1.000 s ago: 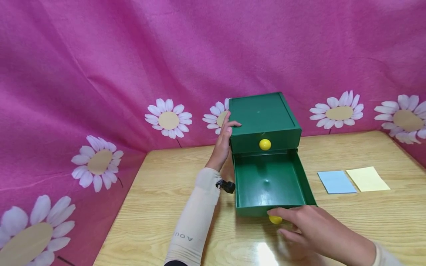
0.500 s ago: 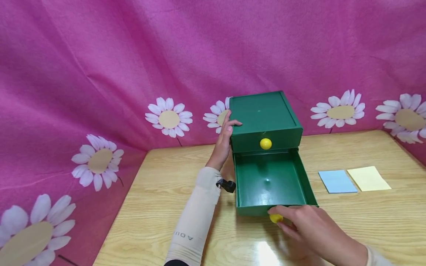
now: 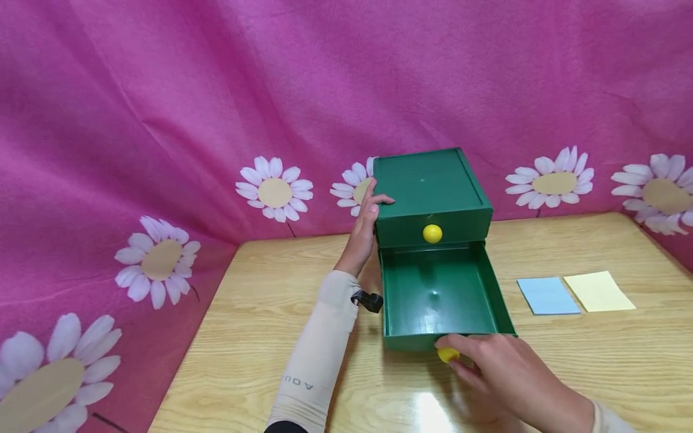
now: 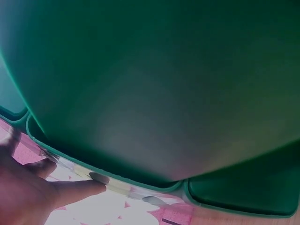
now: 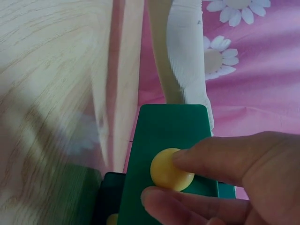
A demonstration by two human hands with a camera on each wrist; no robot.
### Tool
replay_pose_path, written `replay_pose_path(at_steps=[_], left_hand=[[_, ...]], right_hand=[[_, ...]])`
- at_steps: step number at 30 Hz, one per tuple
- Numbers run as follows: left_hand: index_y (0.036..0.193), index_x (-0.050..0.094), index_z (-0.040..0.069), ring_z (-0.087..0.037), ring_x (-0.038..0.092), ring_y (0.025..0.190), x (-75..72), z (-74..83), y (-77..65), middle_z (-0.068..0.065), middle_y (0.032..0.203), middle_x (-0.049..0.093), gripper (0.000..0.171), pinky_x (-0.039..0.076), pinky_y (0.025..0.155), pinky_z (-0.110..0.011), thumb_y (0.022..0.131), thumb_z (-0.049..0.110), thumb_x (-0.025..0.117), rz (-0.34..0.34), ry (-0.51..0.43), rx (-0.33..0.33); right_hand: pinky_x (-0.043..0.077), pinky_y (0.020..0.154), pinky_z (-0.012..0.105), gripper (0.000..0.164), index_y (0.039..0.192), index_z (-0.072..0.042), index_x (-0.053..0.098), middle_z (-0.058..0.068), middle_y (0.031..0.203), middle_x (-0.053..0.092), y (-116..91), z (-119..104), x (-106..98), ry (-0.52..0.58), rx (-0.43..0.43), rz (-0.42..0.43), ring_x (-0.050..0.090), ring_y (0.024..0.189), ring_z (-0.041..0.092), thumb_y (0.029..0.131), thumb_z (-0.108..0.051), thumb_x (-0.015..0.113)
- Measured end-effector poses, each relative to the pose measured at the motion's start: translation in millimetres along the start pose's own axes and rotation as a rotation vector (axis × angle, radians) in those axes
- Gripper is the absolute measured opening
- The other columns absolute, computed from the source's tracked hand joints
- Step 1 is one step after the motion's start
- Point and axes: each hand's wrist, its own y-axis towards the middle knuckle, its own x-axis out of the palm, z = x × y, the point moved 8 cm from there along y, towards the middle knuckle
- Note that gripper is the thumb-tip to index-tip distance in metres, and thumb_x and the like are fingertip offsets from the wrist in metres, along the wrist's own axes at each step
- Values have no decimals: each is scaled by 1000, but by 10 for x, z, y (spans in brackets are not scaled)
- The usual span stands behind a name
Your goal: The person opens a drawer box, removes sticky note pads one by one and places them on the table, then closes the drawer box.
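Note:
A green two-drawer cabinet (image 3: 430,180) stands on the table with its lower drawer (image 3: 438,288) pulled far out; nothing lies inside it. The upper drawer (image 3: 400,232) sits closed under its yellow knob (image 3: 432,234). My left hand (image 3: 361,237) rests against the cabinet's left side, one finger reaching over the top edge. In the left wrist view its fingers (image 4: 77,191) stretch along the green rim. With thumb and fingers my right hand (image 3: 509,367) pinches the lower drawer's yellow knob (image 5: 168,171), as the right wrist view shows.
Right of the cabinet, a blue sticky-note pad (image 3: 548,296) and a pale yellow one (image 3: 598,291) lie side by side on the wooden table (image 3: 271,300). Pink cloth (image 3: 325,90) with daisies hangs behind and at both sides.
A second ago my right thumb was apart from the lower knob; now thumb and fingers pinch it. The drawer and my left hand have stayed in place.

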Motion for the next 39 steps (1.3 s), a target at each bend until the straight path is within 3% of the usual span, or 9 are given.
replay_pose_path(at_steps=[11,17,25,39], left_hand=[[118,46,4,-18,3,137,46,33,34,-7,151,4,35,8,105,-54,97,21,23,-23,20,7],[117,46,3,-19,2,137,42,28,17,-8,151,4,35,8,105,-53,97,20,23,-20,27,7],[119,45,3,-19,2,137,8,33,25,-6,151,4,34,8,105,-54,97,20,24,-17,25,2],[118,46,5,-17,3,137,-3,-33,25,-7,151,4,34,8,105,-53,98,20,24,-13,14,10]], right_hand=[[47,57,27,27,94,-36,59,-26,76,54,0,11,-56,-2,18,25,46,61,-5,73,-24,72],[51,60,32,28,95,-35,60,-24,78,58,17,48,-45,4,57,-3,49,62,-3,72,-27,73],[46,54,23,26,91,-34,60,-26,73,55,61,33,-108,-35,7,125,47,59,-6,72,-24,73],[48,60,25,25,95,-31,62,-22,78,59,161,129,-127,-23,14,144,52,66,-6,73,-24,73]])
